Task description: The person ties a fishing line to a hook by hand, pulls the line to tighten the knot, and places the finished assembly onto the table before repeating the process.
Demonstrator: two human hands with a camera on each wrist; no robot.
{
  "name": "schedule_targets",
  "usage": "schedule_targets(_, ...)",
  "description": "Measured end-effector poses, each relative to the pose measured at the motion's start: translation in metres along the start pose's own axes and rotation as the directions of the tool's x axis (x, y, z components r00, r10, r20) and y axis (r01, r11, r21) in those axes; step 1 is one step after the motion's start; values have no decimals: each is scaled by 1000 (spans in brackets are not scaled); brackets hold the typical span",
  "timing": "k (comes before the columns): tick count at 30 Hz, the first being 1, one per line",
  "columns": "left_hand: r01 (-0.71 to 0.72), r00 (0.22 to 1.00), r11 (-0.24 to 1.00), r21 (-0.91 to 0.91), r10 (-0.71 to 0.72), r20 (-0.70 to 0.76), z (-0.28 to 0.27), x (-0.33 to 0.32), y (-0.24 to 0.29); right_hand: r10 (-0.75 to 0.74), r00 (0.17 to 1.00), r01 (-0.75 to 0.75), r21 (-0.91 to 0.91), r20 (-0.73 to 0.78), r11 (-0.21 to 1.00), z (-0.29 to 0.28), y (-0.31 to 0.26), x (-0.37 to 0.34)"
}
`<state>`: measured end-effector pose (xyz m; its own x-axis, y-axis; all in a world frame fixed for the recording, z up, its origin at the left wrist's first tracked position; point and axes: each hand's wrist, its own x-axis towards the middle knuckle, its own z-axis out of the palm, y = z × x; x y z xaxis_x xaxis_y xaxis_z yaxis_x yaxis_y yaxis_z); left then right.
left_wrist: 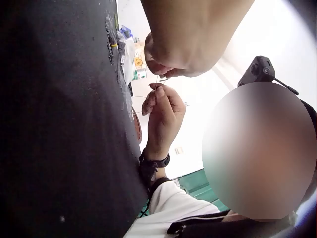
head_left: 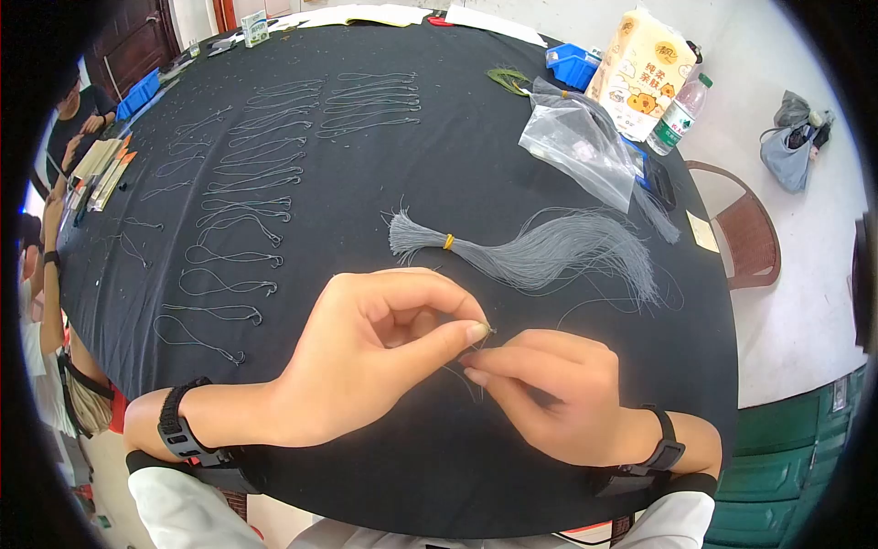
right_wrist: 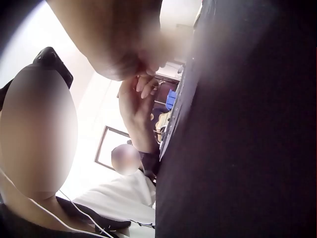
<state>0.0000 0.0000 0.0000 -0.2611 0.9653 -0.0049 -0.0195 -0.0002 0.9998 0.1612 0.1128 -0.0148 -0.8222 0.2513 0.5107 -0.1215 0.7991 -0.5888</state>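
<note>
Grey cord (head_left: 482, 342), one fine strand, above the desk (head_left: 384, 494) toward its near edge, pinched by the fingers of left hand (head_left: 357, 366) and right hand (head_left: 576, 398): liable to slip or snarl, should either pinch slacken.

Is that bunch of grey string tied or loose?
Tied near one end: a yellow band wraps the bunch of grey string there. The other end fans out loose.

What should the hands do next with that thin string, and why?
Maybe the right hand should gently draw the thin string snug: the left hand pinches close beside it, seemingly on the same string, and loose string hangs below their fingertips.
</note>
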Motion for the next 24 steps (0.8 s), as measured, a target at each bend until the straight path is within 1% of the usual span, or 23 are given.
schedule_targets(2, -61, 998, 996, 60, 62, -17, 1, 0, -2, -65, 998, 63, -86, -15, 994, -1, -2, 1)
schedule_targets(5, -124, 992, 972, 197, 129, -10, -1, -1, -2, -112, 994, 107, -152, -20, 983, -2, -4, 1)
schedule_targets(8, -198, 979, 939, 281, 203, 11, -2, -1, -4, -158, 987, 153, -213, -7, 965, -5, -3, 3)
schedule_targets(11, -206, 977, 934, 292, 212, 10, -3, -1, -4, -168, 985, 161, -177, -26, 971, -2, 0, 2)
schedule_targets(14, -203, 978, 926, 319, 210, 13, -2, -1, -3, -143, 990, 140, -184, 0, 973, -4, -1, 2)
schedule_targets(17, -239, 969, 910, 338, 247, 20, -3, -1, -5, -151, 988, 152, -217, 20, 964, -5, -3, 2)
schedule_targets(24, -358, 924, 814, 458, 380, 47, -2, -1, -7, -188, 981, 194, -220, 46, 956, -4, 1, 2)
